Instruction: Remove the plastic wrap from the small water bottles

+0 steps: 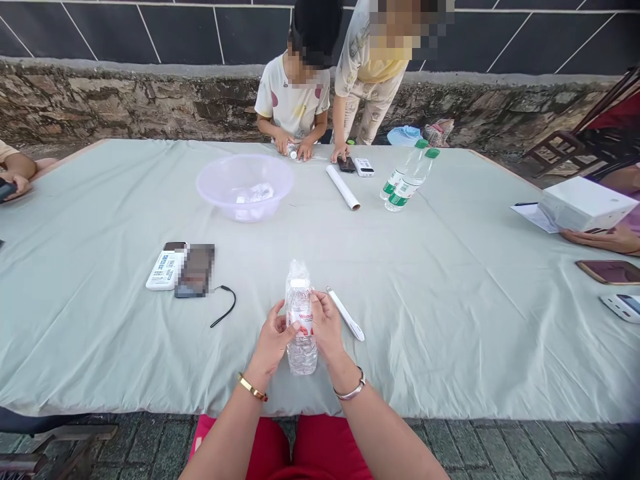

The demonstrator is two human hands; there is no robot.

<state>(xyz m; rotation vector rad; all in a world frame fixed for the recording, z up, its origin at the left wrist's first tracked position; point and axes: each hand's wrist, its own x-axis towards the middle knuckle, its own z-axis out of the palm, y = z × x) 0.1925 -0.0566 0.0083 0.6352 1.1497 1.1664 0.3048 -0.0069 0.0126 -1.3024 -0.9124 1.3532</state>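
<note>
Between my two hands is a small clear plastic bottle (pixel 302 357) with a white cap and a red-and-white label. Crinkled clear plastic film (pixel 299 269) shows around the cap and past it. My left hand (pixel 271 341) grips the bottle's left side, its thumb across the label. On the other side, my right hand (pixel 327 325) has its fingers closed at the bottle's upper right edge, near the film. Whether the bottle touches the table cannot be made out. A slim white pen-like tool (pixel 346 315) lies just right of my right hand.
A cloth-covered table (pixel 425 320) holds a purple basin (pixel 215 190) with clear plastic inside, a white roll (pixel 343 187), two green-capped bottles (pixel 406 190), a phone (pixel 195 270) and a white device (pixel 167 267). Two people stand opposite; a hand supports a white box (pixel 585 203) at right.
</note>
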